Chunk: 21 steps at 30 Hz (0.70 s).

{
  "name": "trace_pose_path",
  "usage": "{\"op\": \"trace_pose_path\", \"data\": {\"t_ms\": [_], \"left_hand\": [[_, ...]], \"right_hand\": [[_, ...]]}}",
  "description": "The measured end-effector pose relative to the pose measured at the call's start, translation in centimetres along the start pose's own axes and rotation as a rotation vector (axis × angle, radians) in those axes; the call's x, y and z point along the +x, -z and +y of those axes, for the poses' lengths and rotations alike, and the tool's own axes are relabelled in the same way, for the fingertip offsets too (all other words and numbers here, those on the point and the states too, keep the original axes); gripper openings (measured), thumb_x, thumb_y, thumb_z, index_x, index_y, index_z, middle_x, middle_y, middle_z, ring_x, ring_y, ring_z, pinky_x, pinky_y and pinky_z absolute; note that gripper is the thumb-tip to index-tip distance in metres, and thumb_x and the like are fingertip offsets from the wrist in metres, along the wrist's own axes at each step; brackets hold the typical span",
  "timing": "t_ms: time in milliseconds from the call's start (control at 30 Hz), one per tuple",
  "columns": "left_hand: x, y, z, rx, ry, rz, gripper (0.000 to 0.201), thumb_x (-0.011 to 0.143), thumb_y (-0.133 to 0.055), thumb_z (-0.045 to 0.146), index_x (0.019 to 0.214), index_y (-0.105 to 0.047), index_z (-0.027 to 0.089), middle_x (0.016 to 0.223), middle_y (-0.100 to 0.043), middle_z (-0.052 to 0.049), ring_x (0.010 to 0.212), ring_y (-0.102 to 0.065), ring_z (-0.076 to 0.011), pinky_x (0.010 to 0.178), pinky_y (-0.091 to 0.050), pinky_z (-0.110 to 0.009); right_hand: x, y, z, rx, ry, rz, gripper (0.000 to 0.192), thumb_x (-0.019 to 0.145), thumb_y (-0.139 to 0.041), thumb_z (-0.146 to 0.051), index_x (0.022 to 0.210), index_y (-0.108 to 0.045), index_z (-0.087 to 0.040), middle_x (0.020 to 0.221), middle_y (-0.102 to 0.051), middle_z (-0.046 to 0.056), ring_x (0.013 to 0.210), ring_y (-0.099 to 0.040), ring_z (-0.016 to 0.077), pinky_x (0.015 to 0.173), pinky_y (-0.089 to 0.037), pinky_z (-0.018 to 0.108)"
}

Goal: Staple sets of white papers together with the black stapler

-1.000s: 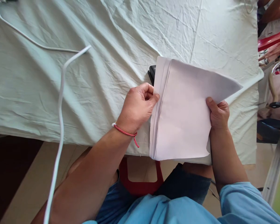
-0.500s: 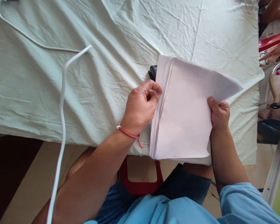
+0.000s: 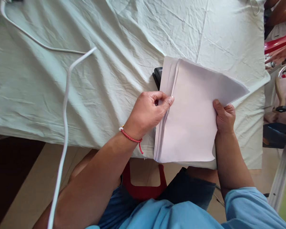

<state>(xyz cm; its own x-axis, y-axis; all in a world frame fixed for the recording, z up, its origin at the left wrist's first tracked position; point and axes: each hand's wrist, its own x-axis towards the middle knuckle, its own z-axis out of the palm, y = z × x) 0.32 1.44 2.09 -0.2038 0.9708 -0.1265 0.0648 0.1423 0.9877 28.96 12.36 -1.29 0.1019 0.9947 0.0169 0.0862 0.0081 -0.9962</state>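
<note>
A stack of white paper sheets (image 3: 190, 124) lies near the front edge of the cloth-covered table, its left edges fanned into steps. My left hand (image 3: 151, 109) pinches the left edge of the upper sheets, thumb on top and fingers at the edge. On the right side, my right hand (image 3: 224, 116) grips the stack with its thumb on top; its other fingers are mostly under the paper. The stack's upper right part bends up into a point. A black object (image 3: 158, 74) sticks out from beneath the upper left edge, mostly hidden.
A pale wrinkled cloth (image 3: 121, 41) covers the table. The white cable (image 3: 66, 117) runs down the left side. Below the table edge is a red stool (image 3: 145, 190). At far right, another person's arm (image 3: 280, 14) shows beside a red curved part (image 3: 280, 43).
My left hand has moved slightly right and down, its thumb now on top of the upper sheets' edge. My right hand keeps its hold on the stack.
</note>
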Motion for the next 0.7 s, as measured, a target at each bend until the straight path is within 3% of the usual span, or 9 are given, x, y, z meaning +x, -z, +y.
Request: {"op": "trace_pose_path", "data": {"t_ms": [200, 333, 500, 700], "left_hand": [[0.08, 0.05, 0.41, 0.086, 0.043, -0.025, 0.015, 0.088, -0.075, 0.023, 0.073, -0.076, 0.018, 0.08, -0.077, -0.001, 0.081, -0.067, -0.0183, 0.08, -0.051, -0.033], [0.16, -0.05, 0.63, 0.093, 0.111, 0.039, 0.027, 0.083, -0.082, 0.021, 0.06, -0.067, 0.019, 0.063, -0.063, 0.003, 0.067, -0.057, -0.0143, 0.072, -0.048, -0.032], [0.07, -0.07, 0.55, 0.093, 0.101, 0.077, 0.041, 0.078, -0.086, 0.021, 0.055, -0.053, 0.02, 0.056, -0.046, 0.006, 0.061, -0.044, -0.0114, 0.065, -0.04, -0.031], [0.11, -0.16, 0.2, 0.063, 0.053, 0.099, 0.038, 0.079, -0.082, 0.018, 0.058, -0.051, 0.021, 0.058, -0.046, 0.006, 0.062, -0.042, -0.0115, 0.062, -0.037, -0.03]], "right_hand": [[0.09, -0.2, 0.33, 0.022, 0.023, 0.006, 0.04, 0.064, -0.103, -0.048, 0.087, -0.086, -0.02, 0.093, -0.086, 0.004, 0.078, -0.075, 0.0154, 0.079, -0.067, 0.03], [0.01, -0.39, 0.26, 0.062, 0.042, -0.025, 0.042, 0.069, -0.101, -0.049, 0.094, -0.086, -0.02, 0.097, -0.085, 0.003, 0.08, -0.075, 0.0146, 0.084, -0.068, 0.032], [-0.03, -0.32, 0.44, 0.068, 0.033, -0.045, 0.04, 0.071, -0.102, -0.047, 0.094, -0.085, -0.018, 0.094, -0.084, 0.002, 0.073, -0.072, 0.013, 0.081, -0.068, 0.032], [-0.01, -0.18, 0.62, 0.029, 0.03, -0.036, 0.038, 0.071, -0.101, -0.046, 0.092, -0.084, -0.018, 0.094, -0.085, 0.004, 0.074, -0.073, 0.0147, 0.08, -0.068, 0.033]]}}
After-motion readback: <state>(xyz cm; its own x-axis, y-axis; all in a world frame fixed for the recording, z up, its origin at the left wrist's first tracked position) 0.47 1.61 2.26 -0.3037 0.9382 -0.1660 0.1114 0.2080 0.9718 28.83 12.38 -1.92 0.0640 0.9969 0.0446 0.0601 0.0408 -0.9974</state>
